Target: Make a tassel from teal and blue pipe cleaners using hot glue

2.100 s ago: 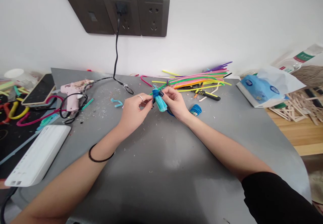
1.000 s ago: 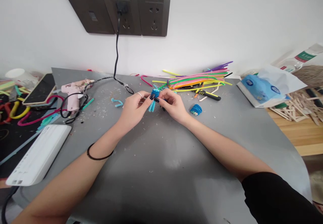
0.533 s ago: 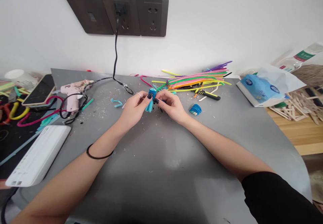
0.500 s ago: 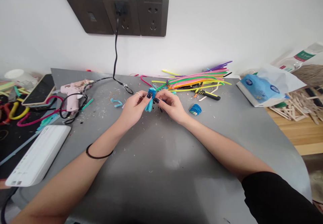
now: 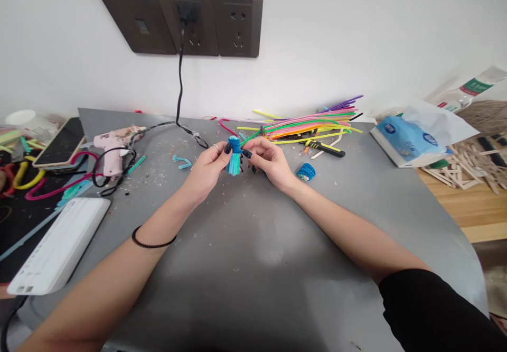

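Observation:
Above the grey table, my left hand pinches a small bundle of blue and turquoise pipe cleaners, darker blue wound round its upper part and lighter strands hanging below. My right hand is at the bundle's right side, thumb and fingers drawn together around something I cannot make out. A green stem runs behind its fingers. To the right of that hand, a blue wound piece lies on the table.
Colourful pipe cleaners and a yellow-black cutter lie at the back. A pink glue gun, phone and white power strip are left. Tissues and wooden sticks are right.
My left hand has moved slightly left with the bundle. The right thumb has separated a little from the left thumb, and more of the bundle shows between the hands.

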Demonstrator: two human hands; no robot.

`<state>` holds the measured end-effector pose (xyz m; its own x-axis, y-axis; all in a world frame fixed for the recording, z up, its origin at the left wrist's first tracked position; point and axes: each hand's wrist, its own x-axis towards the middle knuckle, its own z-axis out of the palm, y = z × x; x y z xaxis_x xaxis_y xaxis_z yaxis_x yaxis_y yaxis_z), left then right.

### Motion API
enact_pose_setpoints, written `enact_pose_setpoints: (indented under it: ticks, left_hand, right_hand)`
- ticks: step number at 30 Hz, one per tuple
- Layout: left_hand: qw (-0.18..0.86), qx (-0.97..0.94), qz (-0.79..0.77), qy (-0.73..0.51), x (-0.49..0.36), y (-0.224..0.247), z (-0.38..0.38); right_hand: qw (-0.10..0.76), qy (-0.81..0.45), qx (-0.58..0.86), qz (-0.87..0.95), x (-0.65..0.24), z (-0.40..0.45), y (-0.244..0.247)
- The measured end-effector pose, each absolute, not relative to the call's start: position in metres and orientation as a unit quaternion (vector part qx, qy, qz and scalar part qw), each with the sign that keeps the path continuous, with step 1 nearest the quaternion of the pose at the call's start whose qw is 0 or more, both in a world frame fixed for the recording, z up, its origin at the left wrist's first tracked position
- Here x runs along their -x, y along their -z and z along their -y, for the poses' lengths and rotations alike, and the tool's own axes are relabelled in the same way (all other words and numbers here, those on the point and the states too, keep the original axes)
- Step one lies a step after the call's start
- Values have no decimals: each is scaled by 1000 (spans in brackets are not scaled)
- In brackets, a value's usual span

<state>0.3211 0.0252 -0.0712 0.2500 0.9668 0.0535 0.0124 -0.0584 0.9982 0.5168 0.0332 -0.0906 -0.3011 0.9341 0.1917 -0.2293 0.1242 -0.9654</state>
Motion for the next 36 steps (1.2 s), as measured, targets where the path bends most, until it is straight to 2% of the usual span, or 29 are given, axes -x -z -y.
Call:
enact_pose_setpoints:
  ticks: [4, 8, 15, 22, 36]
  left_hand:
    - [560, -585, -408, -421, -319, 71, -27]
    - [533, -619, -404, -412, -318, 74, -29]
    - [335, -737, -458, -366, -313, 76, -27]
    - [239, -773, -461, -365, -314, 74, -24]
    - [234, -720, -475, -450, -318, 73, -18]
  right_hand:
    - [495, -592, 306, 557, -517, -34, 90]
    - [499, -584, 317, 556, -516, -34, 92]
    - [511, -546, 325, 579, -515, -35, 97]
    - [497, -527, 349, 594, -515, -35, 99]
    - [479, -566, 332, 583, -514, -37, 100]
